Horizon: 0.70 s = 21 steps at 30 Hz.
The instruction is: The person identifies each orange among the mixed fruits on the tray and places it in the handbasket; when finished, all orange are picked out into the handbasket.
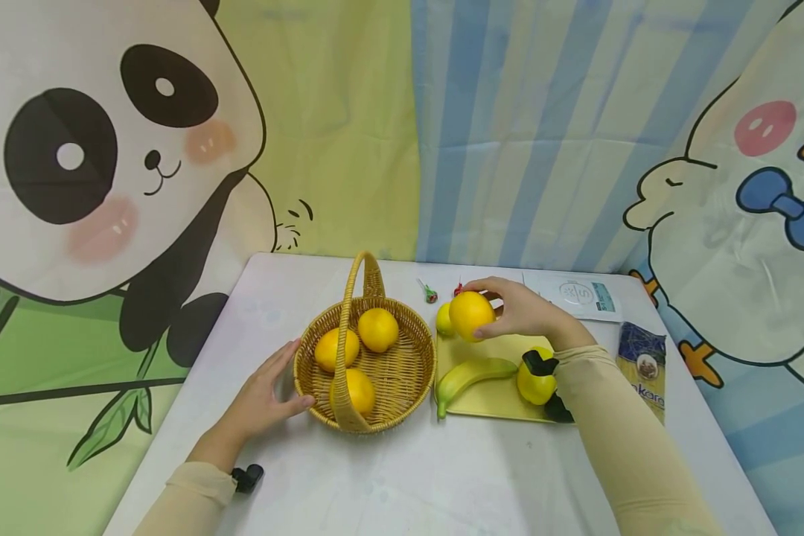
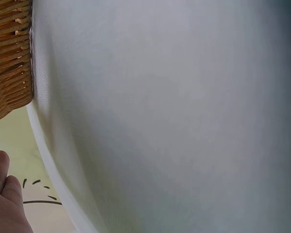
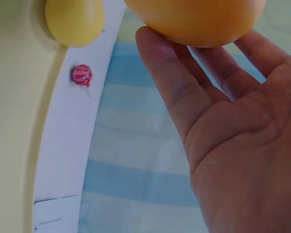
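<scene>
My right hand holds an orange between thumb and fingertips, raised above the left back part of the yellow tray. The right wrist view shows the fingertips against the underside of the orange. My left hand rests at the left side of a wicker basket, its fingers extended along the outer wall. Inside the basket lie three oranges, one at the back, one at the left and one at the front, partly behind the upright handle.
On the tray are a banana, a yellow fruit partly covered by a black strap, and another yellow fruit. Behind it lie a green lollipop and a red one. A white packet and a dark-blue-and-gold packet lie at right.
</scene>
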Available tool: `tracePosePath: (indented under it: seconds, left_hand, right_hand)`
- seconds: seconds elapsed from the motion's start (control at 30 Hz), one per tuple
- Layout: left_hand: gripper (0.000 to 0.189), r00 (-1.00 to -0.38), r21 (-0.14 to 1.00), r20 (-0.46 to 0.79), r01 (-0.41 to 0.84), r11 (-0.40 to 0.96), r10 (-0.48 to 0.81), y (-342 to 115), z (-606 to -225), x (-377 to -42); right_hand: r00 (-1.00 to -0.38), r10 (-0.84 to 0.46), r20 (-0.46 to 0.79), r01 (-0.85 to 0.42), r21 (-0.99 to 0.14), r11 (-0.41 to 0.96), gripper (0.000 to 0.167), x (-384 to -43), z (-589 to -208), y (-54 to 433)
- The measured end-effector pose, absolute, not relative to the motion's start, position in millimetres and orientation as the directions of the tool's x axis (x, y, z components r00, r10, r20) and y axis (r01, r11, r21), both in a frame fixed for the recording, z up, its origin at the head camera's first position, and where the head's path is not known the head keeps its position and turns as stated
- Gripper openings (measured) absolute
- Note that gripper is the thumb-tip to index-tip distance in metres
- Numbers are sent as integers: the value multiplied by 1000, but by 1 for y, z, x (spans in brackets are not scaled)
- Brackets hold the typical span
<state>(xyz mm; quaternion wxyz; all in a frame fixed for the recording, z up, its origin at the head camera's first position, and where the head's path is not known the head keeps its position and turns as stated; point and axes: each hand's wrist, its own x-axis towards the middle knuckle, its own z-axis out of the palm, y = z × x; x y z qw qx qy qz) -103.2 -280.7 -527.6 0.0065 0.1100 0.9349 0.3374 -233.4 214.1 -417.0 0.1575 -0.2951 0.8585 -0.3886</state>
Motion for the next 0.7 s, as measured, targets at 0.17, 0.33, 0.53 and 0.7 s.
tracePosePath:
  seconds: [0.17,0.33,0.53,0.7]
  left_hand:
    - [112,-976,626,58,198,754,208,-281,-528,-103]
    - [113,-978,626,53,192,756,204,-281,-528,-103]
    - [113,-978,627,50,188,756,202,-281,-528,-103]
    - [113,-977,630,53,192,752,205,-281,-528,-103]
  right_hand:
    - [-771,-636,-31,-385,-772,506,80,-232,-411,209]
    - [-772,-635,-28,-386,-773,503,81,-231,-407,204]
    - [-763,-647,-9,-410,-767,494,83,-233,-400,195]
    - [-748,-663,4,-434,-759,486,84,-234,-391,183]
